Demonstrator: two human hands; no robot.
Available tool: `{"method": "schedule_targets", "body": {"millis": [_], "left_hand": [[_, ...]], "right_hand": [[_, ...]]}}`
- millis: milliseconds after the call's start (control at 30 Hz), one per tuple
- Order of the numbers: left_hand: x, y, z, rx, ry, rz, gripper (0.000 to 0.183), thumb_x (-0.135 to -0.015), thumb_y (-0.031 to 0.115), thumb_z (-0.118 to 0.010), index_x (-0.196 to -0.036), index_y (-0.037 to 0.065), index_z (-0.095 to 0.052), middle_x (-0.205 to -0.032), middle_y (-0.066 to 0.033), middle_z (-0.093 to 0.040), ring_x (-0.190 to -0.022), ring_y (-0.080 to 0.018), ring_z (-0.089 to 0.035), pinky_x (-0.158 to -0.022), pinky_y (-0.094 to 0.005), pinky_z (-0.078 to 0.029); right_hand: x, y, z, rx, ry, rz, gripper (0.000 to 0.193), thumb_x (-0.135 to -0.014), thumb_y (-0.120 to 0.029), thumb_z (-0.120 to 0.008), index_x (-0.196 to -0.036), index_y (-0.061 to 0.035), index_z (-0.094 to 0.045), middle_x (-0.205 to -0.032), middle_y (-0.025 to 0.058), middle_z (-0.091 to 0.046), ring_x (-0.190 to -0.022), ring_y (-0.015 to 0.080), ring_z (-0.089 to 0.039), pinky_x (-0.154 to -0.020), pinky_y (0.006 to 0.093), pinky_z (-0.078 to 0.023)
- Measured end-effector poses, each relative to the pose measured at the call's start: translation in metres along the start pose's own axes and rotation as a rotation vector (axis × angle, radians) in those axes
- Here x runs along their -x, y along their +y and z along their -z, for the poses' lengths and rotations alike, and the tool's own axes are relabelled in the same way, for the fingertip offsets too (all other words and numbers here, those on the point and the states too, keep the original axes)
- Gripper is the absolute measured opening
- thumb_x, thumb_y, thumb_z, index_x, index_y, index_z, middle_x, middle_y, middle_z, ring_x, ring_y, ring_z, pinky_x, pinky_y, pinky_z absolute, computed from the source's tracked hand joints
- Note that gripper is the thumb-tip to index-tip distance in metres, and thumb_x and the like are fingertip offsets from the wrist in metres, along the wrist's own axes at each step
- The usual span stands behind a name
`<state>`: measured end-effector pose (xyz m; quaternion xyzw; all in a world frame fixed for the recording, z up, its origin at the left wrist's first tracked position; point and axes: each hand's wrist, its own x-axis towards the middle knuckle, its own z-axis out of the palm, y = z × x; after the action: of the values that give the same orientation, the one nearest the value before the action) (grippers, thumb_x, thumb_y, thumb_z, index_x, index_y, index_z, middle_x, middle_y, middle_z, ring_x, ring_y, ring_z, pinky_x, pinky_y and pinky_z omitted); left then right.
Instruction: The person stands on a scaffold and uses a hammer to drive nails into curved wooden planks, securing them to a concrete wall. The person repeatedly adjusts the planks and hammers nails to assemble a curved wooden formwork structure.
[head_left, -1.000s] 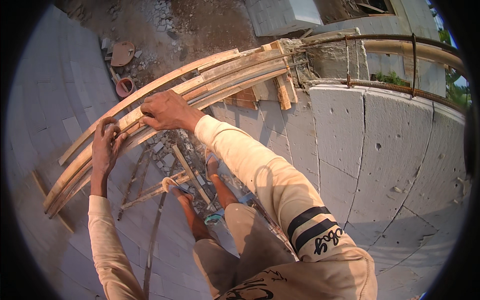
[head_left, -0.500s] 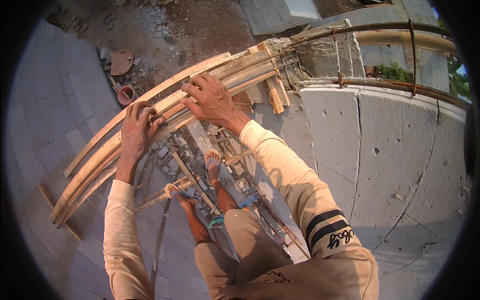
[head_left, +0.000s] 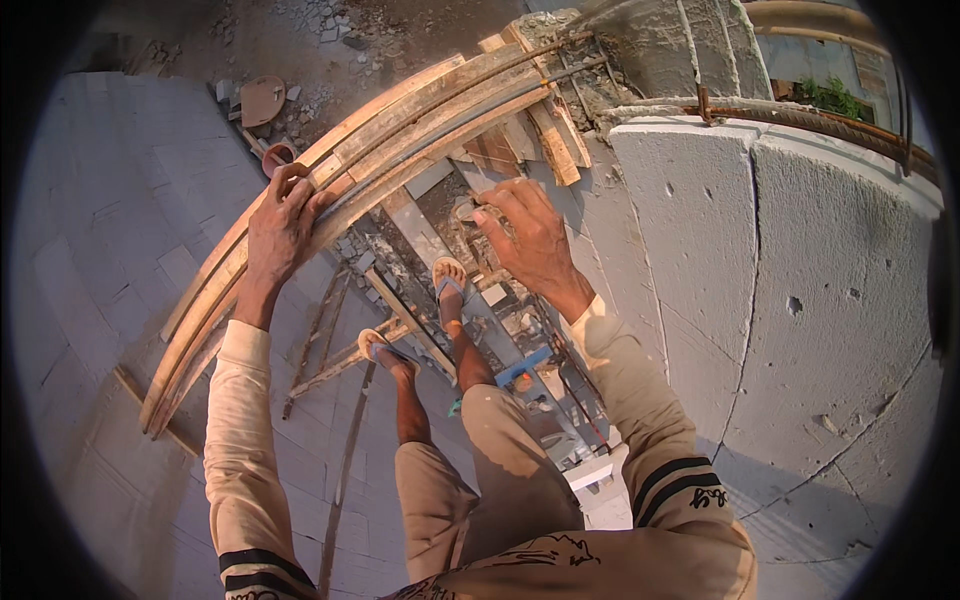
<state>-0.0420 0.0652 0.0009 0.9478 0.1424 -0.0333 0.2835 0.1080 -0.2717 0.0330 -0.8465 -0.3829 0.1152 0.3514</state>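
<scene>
A formwork of long wooden boards (head_left: 425, 140) runs in a bent line from the far middle to the near left, with a thin dark bar (head_left: 480, 101) lying lengthwise in it. My left hand (head_left: 278, 232) is closed over the boards, its fingers curled on their top. My right hand (head_left: 537, 243) is off the wood, in the air to the right of the boards. Its fingers are bent, with thumb and forefinger close together; whether anything small is between them cannot be made out. Short wood pieces (head_left: 555, 140) cross the boards' far end beside rough concrete (head_left: 650, 60).
A pale block wall (head_left: 690, 250) stands at the right, with rusty rebar (head_left: 840, 130) along its top. My sandalled feet (head_left: 450, 275) are on narrow timber high above rubble. Below lie a blue object (head_left: 523, 368) and wooden struts (head_left: 410, 315). A reddish bucket (head_left: 278, 157) is beyond the boards.
My right hand has let go of the boards and moved right and toward me. My left hand stays on the boards. The view has shifted slightly.
</scene>
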Motion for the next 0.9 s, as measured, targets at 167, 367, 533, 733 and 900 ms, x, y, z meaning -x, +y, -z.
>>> {"method": "schedule_targets", "body": {"millis": [167,367,533,733,900], "left_hand": [[-0.001,0.002,-0.004,-0.025,0.034,0.024,0.025,-0.11,0.027,-0.066,-0.11,0.003,-0.073,-0.135,-0.0064,-0.066,-0.106,-0.0299,-0.076,-0.086,-0.0444,-0.062],[0.004,0.001,-0.005,-0.096,-0.01,0.115,0.045,-0.112,0.046,-0.06,-0.124,0.005,-0.074,-0.123,-0.0097,-0.074,-0.104,-0.0246,-0.075,-0.092,-0.0413,-0.06],[0.004,-0.033,0.0,-0.218,0.017,0.067,0.05,-0.114,0.05,-0.057,-0.134,0.007,-0.072,-0.117,-0.0108,-0.075,-0.107,-0.019,-0.071,-0.098,-0.0364,-0.055],[0.002,-0.056,0.004,-0.273,0.19,-0.085,0.046,-0.118,0.045,-0.051,-0.136,0.006,-0.071,-0.119,-0.0074,-0.075,-0.109,-0.0165,-0.07,-0.098,-0.0331,-0.054],[0.007,-0.049,-0.013,-0.233,0.329,-0.045,0.041,-0.12,0.039,-0.048,-0.115,0.004,-0.07,-0.096,0.0004,-0.066,-0.09,-0.0081,-0.058,-0.082,-0.0256,-0.047]], "right_hand": [[0.159,0.063,-0.016,-0.189,-0.128,-0.631,0.019,-0.102,-0.017,-0.073,-0.111,0.0002,-0.074,-0.106,0.017,-0.073,-0.095,0.0348,-0.073,-0.086,0.0429,-0.057],[0.361,0.118,-0.153,-0.239,-0.166,-1.197,0.025,-0.101,-0.028,-0.075,-0.111,-0.0055,-0.076,-0.104,0.0162,-0.078,-0.097,0.0325,-0.075,-0.089,0.0436,-0.056],[0.522,0.152,-0.327,-0.135,-0.166,-1.467,0.032,-0.098,-0.035,-0.075,-0.11,-0.0053,-0.075,-0.105,0.0185,-0.078,-0.108,0.043,-0.072,-0.097,0.0514,-0.055],[0.633,0.184,-0.481,0.103,-0.282,-1.365,0.057,-0.092,-0.033,-0.083,-0.131,0.0043,-0.064,-0.125,0.0294,-0.07,-0.118,0.0482,-0.067,-0.101,0.0544,-0.053],[0.632,0.189,-0.521,0.18,0.027,-1.603,0.052,-0.102,-0.041,-0.073,-0.126,0.0052,-0.065,-0.122,0.0329,-0.066,-0.113,0.052,-0.064,-0.098,0.0575,-0.05]]}}
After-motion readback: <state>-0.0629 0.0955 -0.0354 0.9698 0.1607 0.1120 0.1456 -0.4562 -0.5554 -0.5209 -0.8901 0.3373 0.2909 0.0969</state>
